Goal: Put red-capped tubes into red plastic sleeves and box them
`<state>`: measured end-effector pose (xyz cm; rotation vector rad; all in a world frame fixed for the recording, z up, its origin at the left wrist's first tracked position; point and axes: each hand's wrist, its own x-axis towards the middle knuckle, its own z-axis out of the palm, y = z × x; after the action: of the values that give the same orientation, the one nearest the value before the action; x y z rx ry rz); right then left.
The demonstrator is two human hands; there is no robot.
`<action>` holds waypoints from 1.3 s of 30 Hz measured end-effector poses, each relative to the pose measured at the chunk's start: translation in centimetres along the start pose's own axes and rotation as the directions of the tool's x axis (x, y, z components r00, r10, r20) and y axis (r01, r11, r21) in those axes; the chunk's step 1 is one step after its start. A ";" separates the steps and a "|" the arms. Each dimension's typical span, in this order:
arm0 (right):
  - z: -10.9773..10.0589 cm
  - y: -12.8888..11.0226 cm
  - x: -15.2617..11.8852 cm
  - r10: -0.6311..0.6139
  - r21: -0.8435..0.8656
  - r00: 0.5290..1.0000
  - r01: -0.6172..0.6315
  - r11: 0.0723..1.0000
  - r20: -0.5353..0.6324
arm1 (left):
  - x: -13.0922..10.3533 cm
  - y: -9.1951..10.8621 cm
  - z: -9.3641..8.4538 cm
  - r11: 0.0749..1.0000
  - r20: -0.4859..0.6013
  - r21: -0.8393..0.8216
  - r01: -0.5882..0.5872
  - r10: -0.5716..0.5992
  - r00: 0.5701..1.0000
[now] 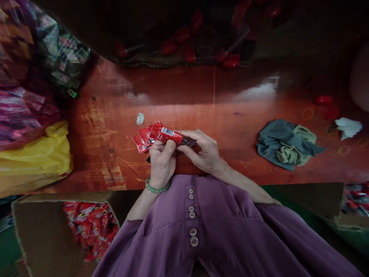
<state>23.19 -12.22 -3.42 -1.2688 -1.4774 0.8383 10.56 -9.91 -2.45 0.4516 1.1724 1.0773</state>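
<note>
My left hand (163,157), a green bead bracelet on its wrist, is closed on a red printed packet (167,134) with a white barcode label. Thumb and fingers of my right hand (204,150) pinch the packet's right end, where a dark brown part (188,141) shows; whether this is its contents or a clear window I cannot tell. More red packets (141,139) with ring patterns fan out to the left, just beyond my left fingers. Whether that hand also grips them is hidden. Both hands are over the table's near edge.
Bags of small wrapped packets (23,111) and a yellow bag (37,154) fill the left. Cloths (288,144) and a crumpled white tissue (348,127) lie right on the red table (178,88). A dark container holds red-capped pieces (182,34). Below left, a carton (46,231) contains red packets.
</note>
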 end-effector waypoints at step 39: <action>-1.7 2.0 0.2 0.255 0.422 0.967 -0.227 0.878 -0.012 | -0.1 -0.1 0.9 0.976 0.237 0.172 0.131 -0.170 0.957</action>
<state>25.39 -11.78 -4.75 -1.1501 -1.0213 1.1943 11.41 -9.79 -2.14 0.5918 1.0500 0.7755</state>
